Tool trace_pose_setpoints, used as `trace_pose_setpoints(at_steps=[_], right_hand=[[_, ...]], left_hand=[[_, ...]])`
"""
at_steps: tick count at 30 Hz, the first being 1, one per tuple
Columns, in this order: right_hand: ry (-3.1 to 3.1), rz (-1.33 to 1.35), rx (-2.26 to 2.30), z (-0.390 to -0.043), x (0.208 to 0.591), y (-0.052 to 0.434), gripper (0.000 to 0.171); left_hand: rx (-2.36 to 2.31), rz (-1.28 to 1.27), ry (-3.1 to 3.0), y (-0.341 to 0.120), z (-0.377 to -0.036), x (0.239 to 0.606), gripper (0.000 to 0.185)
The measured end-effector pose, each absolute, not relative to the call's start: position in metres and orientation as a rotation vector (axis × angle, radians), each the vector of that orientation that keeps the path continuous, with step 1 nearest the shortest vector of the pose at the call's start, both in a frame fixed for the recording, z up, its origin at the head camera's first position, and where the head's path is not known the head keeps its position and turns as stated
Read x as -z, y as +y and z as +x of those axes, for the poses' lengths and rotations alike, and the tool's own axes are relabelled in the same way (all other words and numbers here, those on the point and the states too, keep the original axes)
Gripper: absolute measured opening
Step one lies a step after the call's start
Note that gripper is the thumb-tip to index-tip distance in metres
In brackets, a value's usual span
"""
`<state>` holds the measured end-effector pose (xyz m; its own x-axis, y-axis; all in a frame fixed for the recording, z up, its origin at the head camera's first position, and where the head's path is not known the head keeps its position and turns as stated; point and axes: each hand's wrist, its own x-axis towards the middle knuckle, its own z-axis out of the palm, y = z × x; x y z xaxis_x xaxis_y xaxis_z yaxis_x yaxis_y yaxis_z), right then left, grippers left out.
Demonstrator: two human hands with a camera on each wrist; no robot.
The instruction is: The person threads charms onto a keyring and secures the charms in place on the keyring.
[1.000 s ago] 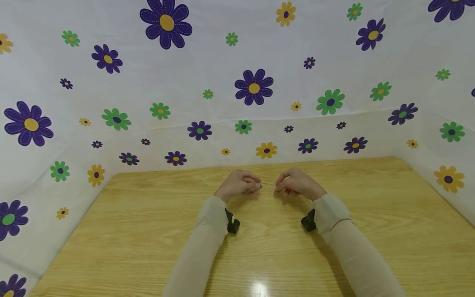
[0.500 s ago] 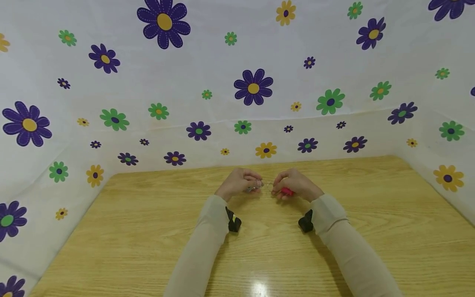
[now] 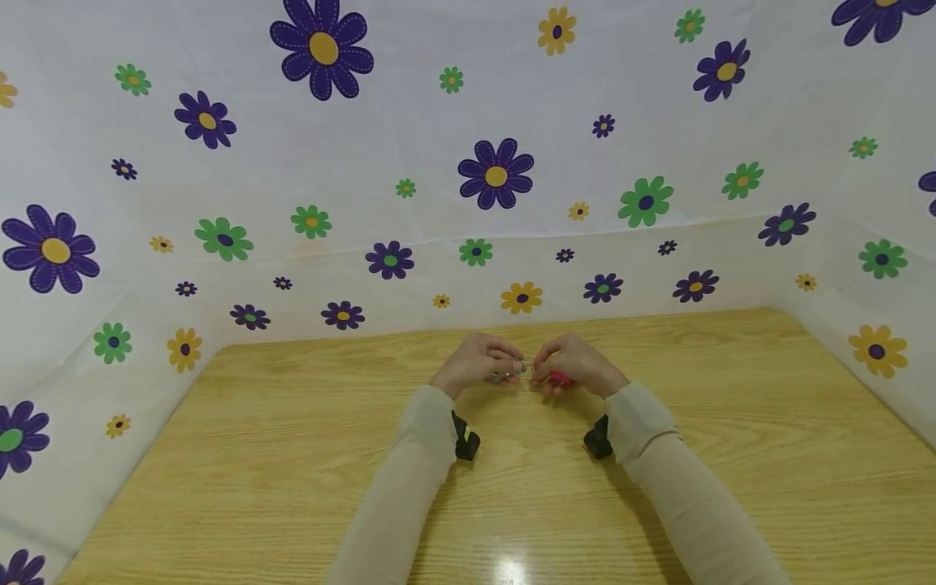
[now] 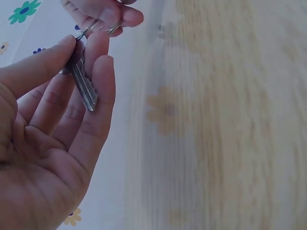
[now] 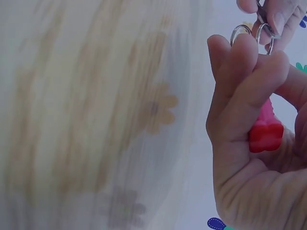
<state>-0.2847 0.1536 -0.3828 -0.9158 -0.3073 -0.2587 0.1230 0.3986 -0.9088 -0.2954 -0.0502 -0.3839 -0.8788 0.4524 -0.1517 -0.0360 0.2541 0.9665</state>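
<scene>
My left hand [image 4: 53, 143] pinches the key [image 4: 82, 81]; my right hand [image 5: 254, 143] grips the ring [image 5: 240, 32]. I'd feed the key's hole squarely onto the ring's split end.

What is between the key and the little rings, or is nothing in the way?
Nothing visible. The left hand pinches the key, and its top end sits right at the rings that the right hand holds with a red piece.
</scene>
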Motion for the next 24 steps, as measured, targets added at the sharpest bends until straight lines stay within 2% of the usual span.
trace_pose_setpoints(at_steps=[7,24], right_hand=[[2.293,-0.164,1.518,-0.2826,0.3814,0.1512,0.010],[2.291,-0.203,1.524,-0.2832,0.3802,0.1533,0.016]], left_hand=[[-1.622,0.399,2.192,-0.0480,-0.2944,0.3840,0.018],[-1.621,0.340,2.240,-0.0507,-0.2944,0.3868,0.016]])
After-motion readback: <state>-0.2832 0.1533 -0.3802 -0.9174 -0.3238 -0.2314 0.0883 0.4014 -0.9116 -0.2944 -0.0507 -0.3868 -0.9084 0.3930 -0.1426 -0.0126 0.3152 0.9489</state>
